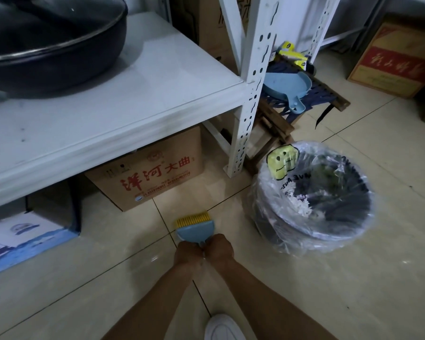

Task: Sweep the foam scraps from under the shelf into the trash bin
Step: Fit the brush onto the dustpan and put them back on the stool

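Note:
A small blue hand brush (196, 230) with yellow bristles points away from me, low over the tiled floor in front of the white shelf (123, 133). My left hand (189, 252) and my right hand (219, 249) are pressed together, both closed around the brush's handle, which they hide. To the right stands the black trash bin (329, 217), lined with a clear plastic bag. White foam scraps (299, 204) lie inside the bin at its left. I see no scraps on the floor.
A brown cardboard box (155, 173) with red characters sits under the shelf, a blue-and-white box (22, 239) to its left. A blue dustpan (288, 87) lies on a folded stool behind the shelf post (249, 99). A black pan (52, 42) rests on the shelf. My white shoe (222, 327) is below.

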Motion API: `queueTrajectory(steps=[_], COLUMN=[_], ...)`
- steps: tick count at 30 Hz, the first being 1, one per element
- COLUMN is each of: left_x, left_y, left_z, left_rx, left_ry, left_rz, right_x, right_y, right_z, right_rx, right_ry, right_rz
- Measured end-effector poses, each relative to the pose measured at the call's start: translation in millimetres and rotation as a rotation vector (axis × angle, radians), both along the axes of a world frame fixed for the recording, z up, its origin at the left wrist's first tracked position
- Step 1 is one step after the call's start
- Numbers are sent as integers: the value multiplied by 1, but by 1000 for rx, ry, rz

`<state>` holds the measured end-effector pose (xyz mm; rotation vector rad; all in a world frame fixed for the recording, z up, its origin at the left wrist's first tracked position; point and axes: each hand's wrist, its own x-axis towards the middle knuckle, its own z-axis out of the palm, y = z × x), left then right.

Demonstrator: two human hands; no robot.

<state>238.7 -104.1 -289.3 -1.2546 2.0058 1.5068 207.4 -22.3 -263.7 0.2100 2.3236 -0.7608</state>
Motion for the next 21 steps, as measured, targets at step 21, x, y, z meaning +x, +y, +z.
queueTrajectory(steps=[21], left_x=[-47], left_y=[71], left_z=[234], left_rx=[-263], left_ry=[525], left_rz=[-350], right_x=[-11], right_y=[70], right_z=[192], right_rx=[-566], right_ry=[545], right_rz=[-415])
